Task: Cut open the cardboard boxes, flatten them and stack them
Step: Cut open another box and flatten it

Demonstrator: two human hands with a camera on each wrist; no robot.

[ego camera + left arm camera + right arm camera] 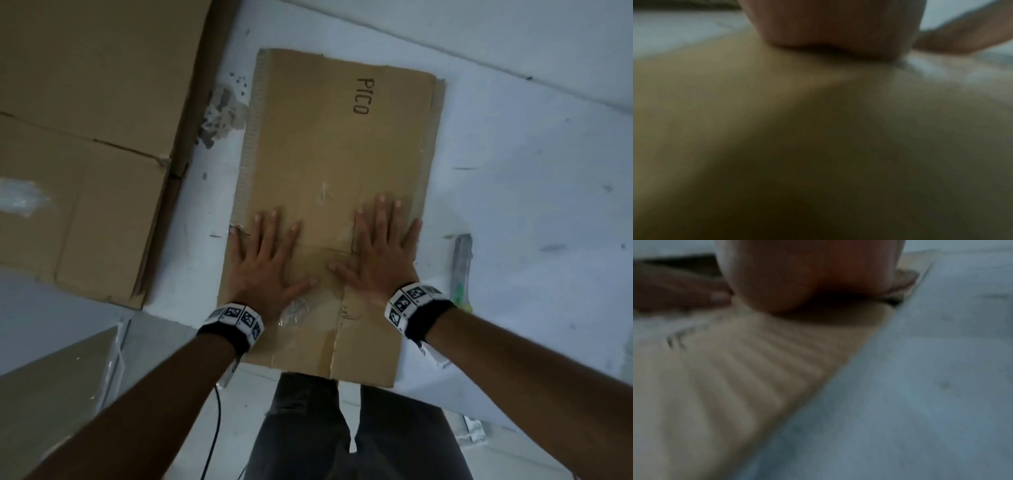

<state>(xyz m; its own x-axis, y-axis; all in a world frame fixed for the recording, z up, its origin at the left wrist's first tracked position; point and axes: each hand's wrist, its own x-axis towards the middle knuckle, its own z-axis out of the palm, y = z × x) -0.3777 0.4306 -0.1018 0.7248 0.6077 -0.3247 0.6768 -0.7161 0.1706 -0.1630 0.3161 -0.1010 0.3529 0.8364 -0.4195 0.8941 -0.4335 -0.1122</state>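
Head view looks down; wrist views skim flattened box (329,192), shared.

One flattened cardboard box (329,178), one stack of flattened cardboard (85,137), one box cutter (460,270), two hands.

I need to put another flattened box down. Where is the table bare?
Bare table lies right of the flattened box, beyond the cutter. The left is crowded: the large cardboard nearly meets the box, leaving a narrow strip.

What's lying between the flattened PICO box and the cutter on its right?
Nothing: the head view shows only bare white table between the flattened box and the cutter.
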